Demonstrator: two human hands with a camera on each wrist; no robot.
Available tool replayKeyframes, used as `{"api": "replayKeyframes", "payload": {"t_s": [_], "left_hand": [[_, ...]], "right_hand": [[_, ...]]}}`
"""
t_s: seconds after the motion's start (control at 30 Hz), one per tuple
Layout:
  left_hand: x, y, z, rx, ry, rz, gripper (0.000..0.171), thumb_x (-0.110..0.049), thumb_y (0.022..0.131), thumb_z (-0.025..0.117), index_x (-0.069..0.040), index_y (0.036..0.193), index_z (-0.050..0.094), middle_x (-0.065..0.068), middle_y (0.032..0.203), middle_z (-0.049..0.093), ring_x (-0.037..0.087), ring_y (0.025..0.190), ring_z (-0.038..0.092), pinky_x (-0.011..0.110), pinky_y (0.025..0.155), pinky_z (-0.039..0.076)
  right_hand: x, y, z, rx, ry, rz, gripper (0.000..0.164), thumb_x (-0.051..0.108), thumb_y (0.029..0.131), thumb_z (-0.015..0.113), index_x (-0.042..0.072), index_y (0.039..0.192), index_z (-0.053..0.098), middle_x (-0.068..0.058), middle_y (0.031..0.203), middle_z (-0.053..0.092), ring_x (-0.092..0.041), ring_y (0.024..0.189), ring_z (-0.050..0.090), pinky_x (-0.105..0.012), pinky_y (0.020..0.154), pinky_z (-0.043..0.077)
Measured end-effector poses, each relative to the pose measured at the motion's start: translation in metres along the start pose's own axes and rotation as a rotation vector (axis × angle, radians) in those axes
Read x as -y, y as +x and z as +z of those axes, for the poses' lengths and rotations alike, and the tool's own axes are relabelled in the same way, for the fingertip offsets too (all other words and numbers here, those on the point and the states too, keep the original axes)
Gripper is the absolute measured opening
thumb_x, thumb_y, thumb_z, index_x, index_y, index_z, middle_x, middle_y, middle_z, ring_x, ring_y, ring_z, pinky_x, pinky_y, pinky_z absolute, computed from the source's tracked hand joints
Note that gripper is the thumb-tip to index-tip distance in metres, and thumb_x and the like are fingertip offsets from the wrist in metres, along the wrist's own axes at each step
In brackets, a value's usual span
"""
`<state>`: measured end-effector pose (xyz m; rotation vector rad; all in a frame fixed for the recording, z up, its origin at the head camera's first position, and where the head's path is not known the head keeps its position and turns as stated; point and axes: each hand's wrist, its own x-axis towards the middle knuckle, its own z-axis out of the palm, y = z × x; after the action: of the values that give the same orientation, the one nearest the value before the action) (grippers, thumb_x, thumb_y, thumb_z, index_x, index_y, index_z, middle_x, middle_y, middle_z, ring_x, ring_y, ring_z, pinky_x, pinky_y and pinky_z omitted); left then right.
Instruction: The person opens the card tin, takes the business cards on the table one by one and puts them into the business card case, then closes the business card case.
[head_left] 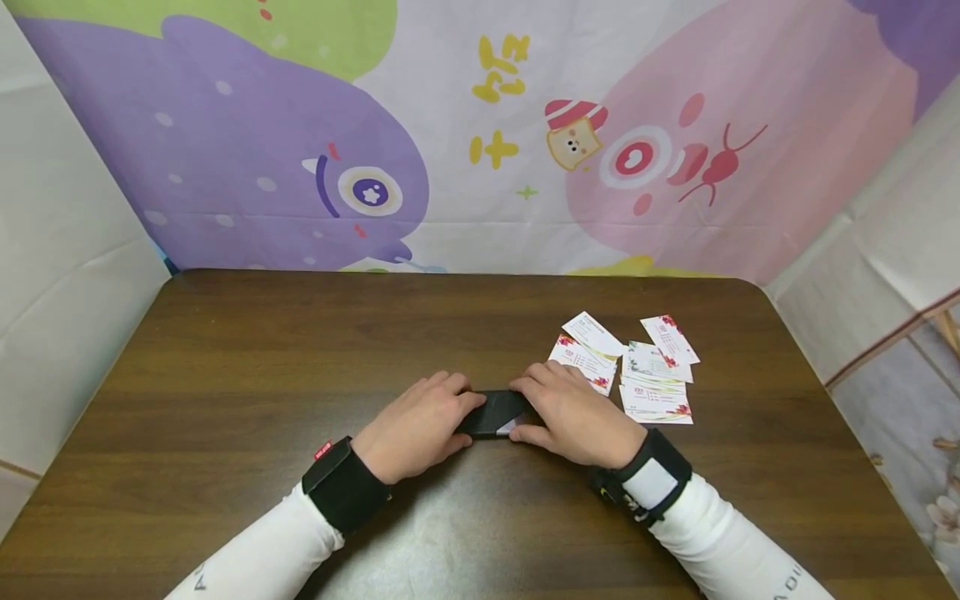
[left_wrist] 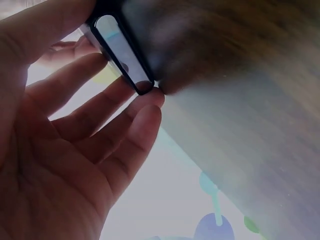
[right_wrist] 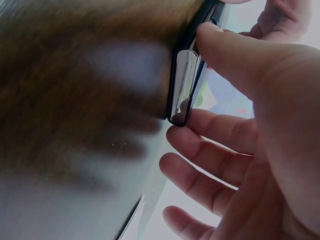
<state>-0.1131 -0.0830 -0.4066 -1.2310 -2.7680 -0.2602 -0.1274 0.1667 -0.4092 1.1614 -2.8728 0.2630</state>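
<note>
A flat black card case point(head_left: 489, 412) with a pale silvery corner lies on the wooden table between both hands. My left hand point(head_left: 416, 425) grips its left end, thumb on the near edge and fingers along the far edge. At the other end, my right hand point(head_left: 573, 414) holds it the same way. The left wrist view has the case's shiny end face point(left_wrist: 120, 52) framed in black beside the left fingertips point(left_wrist: 150, 112). In the right wrist view, the opposite end face point(right_wrist: 183, 82) shows under the right thumb point(right_wrist: 220, 42). The case's far edge is partly hidden by fingers.
Several white cards with red flower prints lie right of the case: one group point(head_left: 588, 358) just beyond the right hand, another point(head_left: 656, 402) farther right. A cartoon-printed cloth point(head_left: 465, 208) hangs behind the table's point(head_left: 300, 333) back edge.
</note>
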Motion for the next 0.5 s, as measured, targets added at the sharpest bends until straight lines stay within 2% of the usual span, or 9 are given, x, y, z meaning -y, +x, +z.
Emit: {"api": "replayKeyframes", "payload": {"t_s": [0.4,0.5], "left_hand": [[-0.0015,-0.0014,-0.0014,0.019,0.046,0.03,0.039,-0.029,0.085,0.079,-0.009,0.117,0.07,0.004,0.103,0.06,0.02,0.093,0.056,0.032,0.084,0.048],[-0.0007,-0.0014,-0.0034,0.03,0.026,0.036,0.036,-0.027,0.087,0.077,-0.008,0.117,0.07,0.004,0.105,0.061,0.019,0.095,0.057,0.031,0.085,0.048]], "right_hand": [[0.0004,0.0001,-0.001,-0.007,0.021,-0.012,0.053,0.052,0.086,0.072,0.014,0.122,0.066,0.005,0.108,0.057,-0.014,0.102,0.051,-0.038,0.085,0.041],[0.0,0.0002,-0.0011,-0.008,0.02,-0.013,0.053,0.052,0.085,0.072,0.014,0.122,0.066,0.005,0.108,0.058,-0.014,0.102,0.051,-0.038,0.085,0.04]]}}
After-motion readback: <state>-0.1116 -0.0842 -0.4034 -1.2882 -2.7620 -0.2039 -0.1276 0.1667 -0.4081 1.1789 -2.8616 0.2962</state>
